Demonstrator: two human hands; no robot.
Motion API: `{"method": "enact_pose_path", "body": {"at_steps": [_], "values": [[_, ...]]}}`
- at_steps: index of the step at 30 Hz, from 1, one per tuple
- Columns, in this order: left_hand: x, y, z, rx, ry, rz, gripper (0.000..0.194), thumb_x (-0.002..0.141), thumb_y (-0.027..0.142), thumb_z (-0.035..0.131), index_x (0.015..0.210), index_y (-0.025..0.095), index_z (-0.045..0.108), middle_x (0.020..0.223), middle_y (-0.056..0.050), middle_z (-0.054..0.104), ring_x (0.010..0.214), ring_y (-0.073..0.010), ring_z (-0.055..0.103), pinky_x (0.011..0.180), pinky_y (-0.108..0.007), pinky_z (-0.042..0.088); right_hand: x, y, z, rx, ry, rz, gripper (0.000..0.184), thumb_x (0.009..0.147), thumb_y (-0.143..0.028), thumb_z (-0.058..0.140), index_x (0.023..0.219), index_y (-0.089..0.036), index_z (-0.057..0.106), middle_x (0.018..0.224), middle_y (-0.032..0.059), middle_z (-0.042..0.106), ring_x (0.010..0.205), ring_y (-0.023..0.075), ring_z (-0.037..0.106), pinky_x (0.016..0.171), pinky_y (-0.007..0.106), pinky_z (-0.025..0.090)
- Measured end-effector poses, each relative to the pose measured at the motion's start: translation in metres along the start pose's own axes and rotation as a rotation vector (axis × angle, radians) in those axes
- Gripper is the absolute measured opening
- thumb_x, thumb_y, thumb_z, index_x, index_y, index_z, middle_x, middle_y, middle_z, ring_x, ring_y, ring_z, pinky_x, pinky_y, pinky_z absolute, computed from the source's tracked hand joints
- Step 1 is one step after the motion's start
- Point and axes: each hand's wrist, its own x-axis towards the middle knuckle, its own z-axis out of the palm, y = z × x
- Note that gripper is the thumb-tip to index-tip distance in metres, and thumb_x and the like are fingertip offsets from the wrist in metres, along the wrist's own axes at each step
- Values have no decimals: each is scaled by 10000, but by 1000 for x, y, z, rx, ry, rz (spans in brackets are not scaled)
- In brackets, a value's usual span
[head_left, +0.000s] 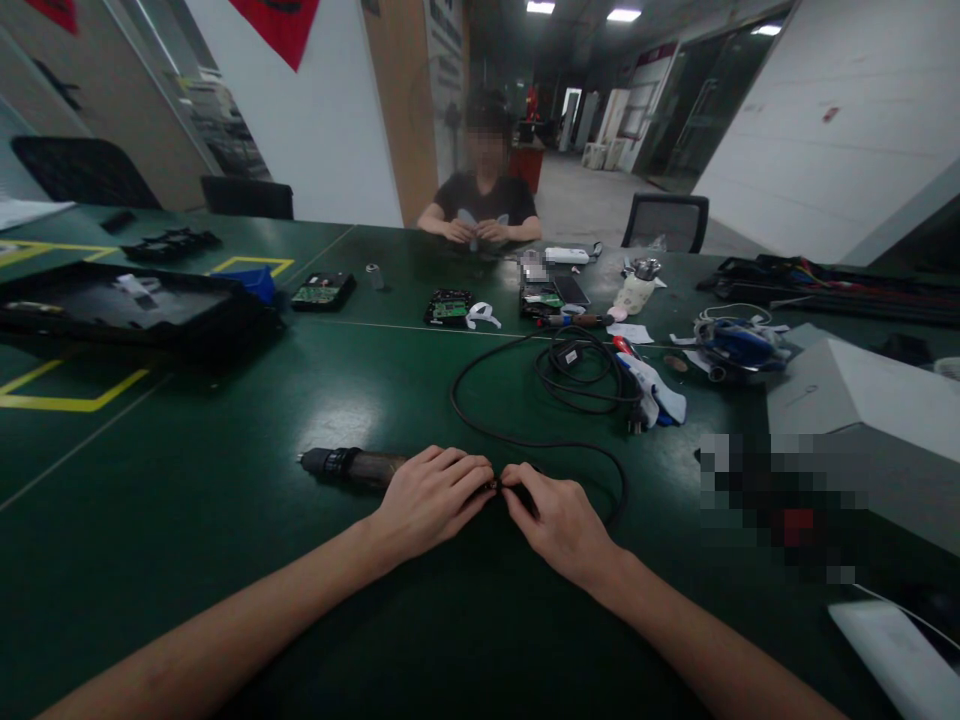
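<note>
Left hand [436, 498], mine: closed over the rear of one dark cylindrical tool [367, 468], which lies on the green table [225, 530], tip pointing left. Right hand [559, 518], mine: pinching one small dark part [495, 485], details unclear, between both hands. One black cable [517, 440]: curving behind my right hand, coiled farther back.
</note>
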Motion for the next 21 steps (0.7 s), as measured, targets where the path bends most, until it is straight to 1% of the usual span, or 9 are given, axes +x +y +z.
{"method": "enact_pose_path", "body": {"at_steps": [2, 6, 9, 12, 14, 17, 21], "values": [[0, 0, 0, 8, 0, -12, 226, 1034, 372, 530, 1158, 221, 646, 1168, -31, 728, 987, -198, 682, 852, -371, 481, 0, 0, 0, 1, 5, -1, 131, 1035, -186, 540, 1142, -253, 577, 1073, 32, 719, 915, 204, 728, 820, 319, 565], [0, 0, -1, -15, -9, 46, 269, 1019, 346, 535, 1244, 237, 631, 1225, -40, 718, 1042, -209, 674, 851, -365, 479, 0, 0, 0, -1, 30, -4, 124, 1029, -191, 550, 1133, -252, 577, 1076, 34, 727, 910, 203, 735, 816, 319, 573], [0, 0, -1, -4, 0, 35, 231, 1032, 331, 528, 1207, 231, 640, 1200, -33, 724, 1047, -205, 674, 868, -362, 478, -1, 0, 1, -12, 29, 0, 122, 1030, -192, 552, 1132, -252, 582, 1074, 33, 728, 911, 202, 736, 822, 318, 571], [0, 0, 0, 7, -1, -6, 224, 1032, 362, 540, 1166, 218, 647, 1164, -35, 729, 1009, -203, 681, 859, -365, 479, -1, 1, 2, -16, 24, 2, 138, 1031, -189, 552, 1148, -254, 585, 1072, 34, 727, 913, 206, 734, 828, 323, 567], [0, 1, -1, -5, -11, 8, 246, 1020, 370, 552, 1198, 224, 639, 1200, -35, 721, 1025, -206, 679, 857, -369, 479, -1, 1, 2, -11, 24, 2, 139, 1033, -192, 550, 1154, -254, 582, 1079, 36, 724, 916, 206, 733, 831, 323, 567], [-1, 0, -2, -20, -23, 52, 257, 1017, 331, 546, 1247, 244, 621, 1269, -19, 704, 1084, -208, 665, 877, -373, 473, -1, 1, 2, -4, 17, 1, 121, 1037, -199, 548, 1144, -250, 573, 1097, 39, 718, 925, 204, 731, 828, 318, 566], [-1, 1, -1, 1, -17, 6, 212, 1034, 335, 534, 1188, 230, 634, 1234, -27, 718, 1053, -208, 672, 873, -376, 469, -1, 1, 1, -5, 14, -4, 107, 1036, -193, 549, 1123, -252, 568, 1079, 37, 718, 903, 203, 731, 804, 311, 565]]}}
